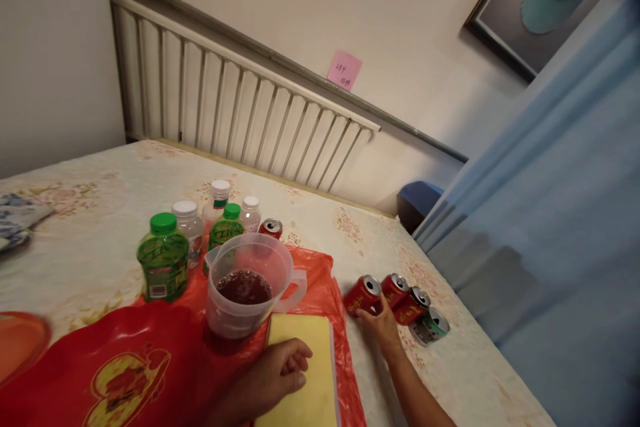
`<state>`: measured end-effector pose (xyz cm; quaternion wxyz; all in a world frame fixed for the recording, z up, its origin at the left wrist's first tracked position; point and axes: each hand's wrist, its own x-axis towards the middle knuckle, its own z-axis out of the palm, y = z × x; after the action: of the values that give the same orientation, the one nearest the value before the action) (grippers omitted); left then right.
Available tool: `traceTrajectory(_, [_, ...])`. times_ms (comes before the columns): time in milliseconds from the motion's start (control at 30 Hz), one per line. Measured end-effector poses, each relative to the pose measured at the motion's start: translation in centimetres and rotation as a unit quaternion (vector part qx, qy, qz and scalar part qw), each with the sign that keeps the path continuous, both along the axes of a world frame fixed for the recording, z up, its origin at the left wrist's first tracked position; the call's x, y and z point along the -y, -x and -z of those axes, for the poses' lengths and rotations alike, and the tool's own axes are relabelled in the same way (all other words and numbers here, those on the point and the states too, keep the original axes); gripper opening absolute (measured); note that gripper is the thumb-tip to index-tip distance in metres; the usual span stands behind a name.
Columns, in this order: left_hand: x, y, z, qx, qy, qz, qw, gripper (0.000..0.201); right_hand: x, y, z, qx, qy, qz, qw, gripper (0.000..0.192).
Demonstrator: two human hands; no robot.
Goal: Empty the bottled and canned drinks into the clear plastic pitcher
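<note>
A: Where the red can (363, 294) lies on its side at the table's right, which hand is nearer?

B: The right hand (383, 325); its fingers are spread against the can, not closed. The left hand (280, 365) is laid flat on the yellow pad (305, 373), nothing grasped.
</note>
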<state>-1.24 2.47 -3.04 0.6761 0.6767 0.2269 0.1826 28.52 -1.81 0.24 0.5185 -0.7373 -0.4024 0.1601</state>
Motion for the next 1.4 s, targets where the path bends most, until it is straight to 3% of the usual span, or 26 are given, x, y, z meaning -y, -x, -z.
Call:
traceTrajectory(167, [0.0, 0.0, -0.1, -0.001, 0.006, 0.000, 1.000, 0.041, -0.5, 0.8, 0.4, -0.019, 0.008, 0.023, 1.000, 0.051])
traceTrajectory(400, [-0.2, -0.2, 0.6, 0.001, 0.003, -0.001, 1.000, 0.040, -1.5, 1.4, -0.8, -0.004, -0.002, 0.025, 1.000, 0.046])
traceTrajectory(567, [0.0, -0.4, 1.1, 0.000, -0.001, -0.008, 1.000, 0.039, -2.4, 3.1, -4.2, 0.065, -0.028, -0.037, 0.997, 0.052])
traceTrajectory(700, [0.3, -0.2, 0.5, -0.002, 0.010, -0.014, 1.000, 0.038, -4.0, 5.1, -7.8, 0.153, -0.063, -0.123, 0.979, 0.064])
traceTrajectory(867, [0.6, 0.3, -0.7, 0.000, 0.035, -0.020, 0.999, 0.038, -5.8, 8.1, -11.7, 0.268, -0.095, -0.206, 0.936, 0.057])
traceTrajectory(1033, [0.7, 0.3, -0.6, 0.010, 0.044, -0.030, 0.999, 0.037, -6.7, 10.6, -14.7, 0.395, -0.130, -0.255, 0.873, 0.056])
traceTrajectory(1400, [0.7, -0.1, 0.2, 0.015, 0.052, -0.039, 0.998, 0.039, -7.5, 13.3, -17.6, 0.558, -0.159, -0.318, 0.750, 0.067])
